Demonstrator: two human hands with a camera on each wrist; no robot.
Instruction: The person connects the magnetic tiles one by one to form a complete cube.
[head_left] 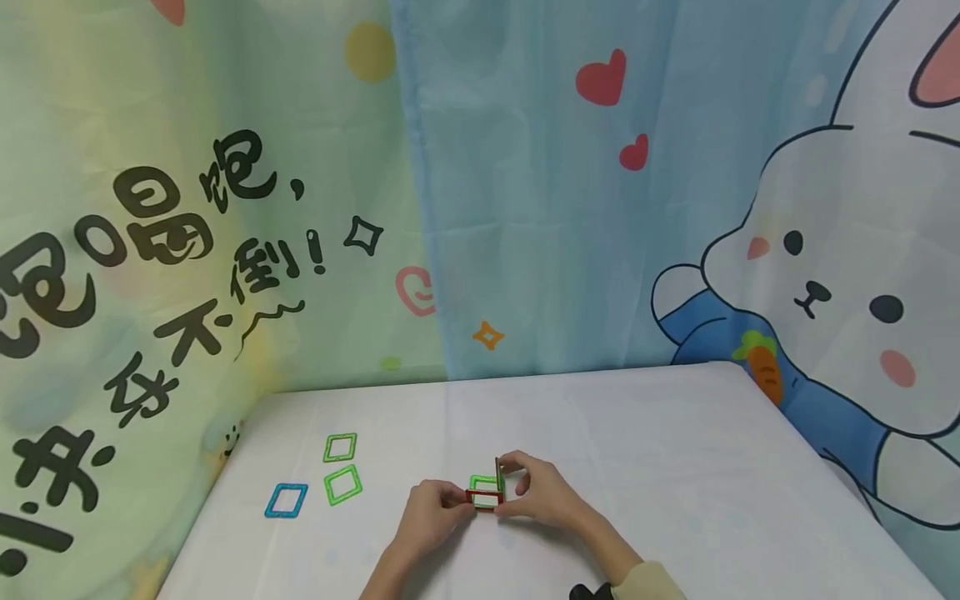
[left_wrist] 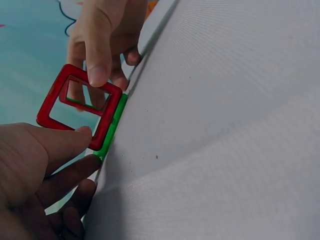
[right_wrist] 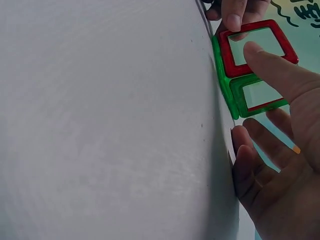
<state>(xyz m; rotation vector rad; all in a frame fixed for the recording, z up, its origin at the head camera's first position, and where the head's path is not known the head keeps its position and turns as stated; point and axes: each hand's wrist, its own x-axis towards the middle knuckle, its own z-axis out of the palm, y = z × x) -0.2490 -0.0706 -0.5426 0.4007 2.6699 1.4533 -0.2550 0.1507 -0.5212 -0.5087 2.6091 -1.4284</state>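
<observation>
A small build of square-frame magnetic tiles stands on the white table between both hands. Its red tile [left_wrist: 106,123] is upright, with a green tile [left_wrist: 116,117] along its base. Another green tile [right_wrist: 240,101] stands at the side toward the right hand. My left hand [head_left: 432,515] holds the build's left side, thumb on the red tile's lower corner and forefinger by the base. My right hand [head_left: 550,497] grips the right side, its thumb at the front and forefinger at the back. Fingers partly hide the tiles' joins.
To the left on the white table [head_left: 637,433] lie a blue square tile [head_left: 269,501] and two green ones, the farther green tile [head_left: 327,448] and the nearer green tile [head_left: 330,492]. A printed curtain [head_left: 525,250] hangs behind the table.
</observation>
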